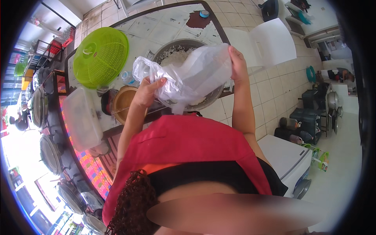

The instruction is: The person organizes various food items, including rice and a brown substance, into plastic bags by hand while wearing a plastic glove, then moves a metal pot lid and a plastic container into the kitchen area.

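Note:
Both my hands hold a translucent plastic bag (202, 70), stretched over a large metal pot (213, 98). My left hand (149, 91) grips its bunched, crumpled end. At the right, my right hand (237, 63) pinches the bag's other end. White cooked rice (174, 58) lies in the pot, with grains stuck along the inner wall; the bag hides much of it. Whether the bag has anything inside, I cannot tell. Beside my left forearm stands a round wooden bowl (124, 101).
A green domed food cover (100, 57) and a clear plastic bottle (127, 77) are left of the pot. A translucent plastic bin (82, 117) sits further left. A blue-rimmed lid (204, 13) lies at the table's far corner. A white chair (271, 44) and a white chest freezer (285, 154) stand right. Another person (337, 75) is in the background.

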Available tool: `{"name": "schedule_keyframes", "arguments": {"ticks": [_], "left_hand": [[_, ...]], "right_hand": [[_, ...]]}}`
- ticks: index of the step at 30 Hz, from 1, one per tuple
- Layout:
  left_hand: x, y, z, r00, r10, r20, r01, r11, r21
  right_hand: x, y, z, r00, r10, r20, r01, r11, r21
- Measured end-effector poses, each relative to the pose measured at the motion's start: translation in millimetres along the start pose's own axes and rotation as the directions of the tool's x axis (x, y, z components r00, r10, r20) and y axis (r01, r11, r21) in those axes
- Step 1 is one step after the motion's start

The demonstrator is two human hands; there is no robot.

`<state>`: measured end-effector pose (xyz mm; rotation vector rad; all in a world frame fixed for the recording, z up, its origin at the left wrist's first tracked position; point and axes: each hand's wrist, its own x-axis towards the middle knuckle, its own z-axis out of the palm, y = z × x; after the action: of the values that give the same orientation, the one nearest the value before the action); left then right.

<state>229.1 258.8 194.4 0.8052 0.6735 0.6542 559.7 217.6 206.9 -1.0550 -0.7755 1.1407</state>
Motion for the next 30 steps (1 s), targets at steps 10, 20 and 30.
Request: {"name": "schedule_keyframes", "arguments": {"ticks": [10, 20, 30], "left_hand": [[18.0, -9.1, 21.2, 0.89, 0.338, -0.307, -0.184, 0.881, 0.435], [11.4, -15.3, 10.7, 0.913, 0.328, -0.242, -0.214, 0.891, 0.4], [6.0, -6.2, 33.6, 0.941, 0.252, -0.227, -0.156, 0.916, 0.371]], "right_hand": [[-44.8, 10.8, 121.4, 0.834, -0.477, 0.276, 0.519, 0.512, -0.684], [-35.9, 47.3, 113.0, 0.956, -0.147, 0.254, 0.274, 0.758, -0.592], [-51.3, 56.3, 130.5, 0.976, -0.072, 0.204, 0.154, 0.892, -0.424]]}}
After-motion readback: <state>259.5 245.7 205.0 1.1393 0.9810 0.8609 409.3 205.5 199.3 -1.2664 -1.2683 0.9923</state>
